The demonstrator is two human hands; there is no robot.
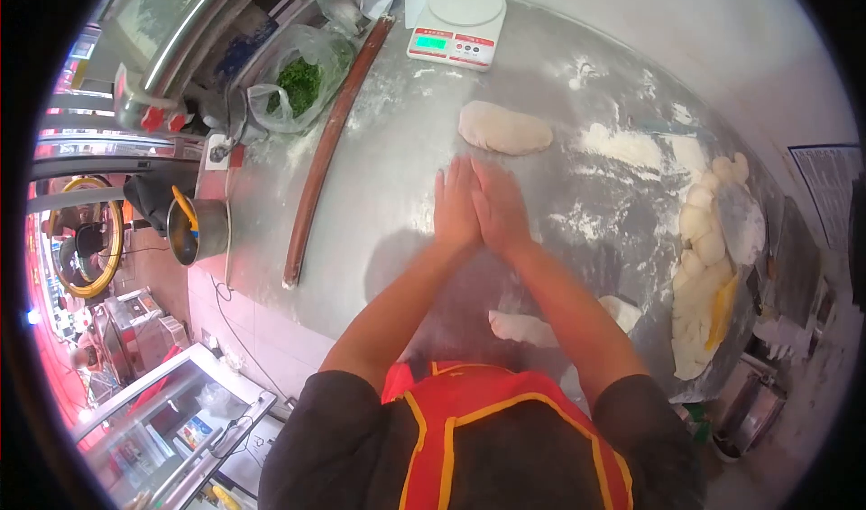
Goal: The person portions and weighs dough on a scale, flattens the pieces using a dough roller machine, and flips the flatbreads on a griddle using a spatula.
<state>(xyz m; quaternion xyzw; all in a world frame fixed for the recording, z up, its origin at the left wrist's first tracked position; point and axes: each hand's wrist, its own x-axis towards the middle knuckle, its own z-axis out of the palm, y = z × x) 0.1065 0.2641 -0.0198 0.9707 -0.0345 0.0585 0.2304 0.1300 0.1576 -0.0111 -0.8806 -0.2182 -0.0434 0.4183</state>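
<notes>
My left hand [456,205] and my right hand [499,200] are side by side over the middle of the metal worktop [397,140], touching along their inner edges. Their fingers are stretched out and point toward a thick oval piece of dough [505,129] just beyond the fingertips. Neither hand shows anything held; whatever may be under the palms is hidden. Near my body, a smaller strip of dough [523,329] lies partly behind my right forearm. At the right edge, several pale dough pieces [702,230] sit in a row.
A long wooden rolling pin [336,145] lies to the left, beside a plastic bag of chopped greens [299,86]. A digital kitchen scale [458,23] stands at the back. Loose flour [622,147] covers the right side. A metal pot [200,232] is beyond the left edge.
</notes>
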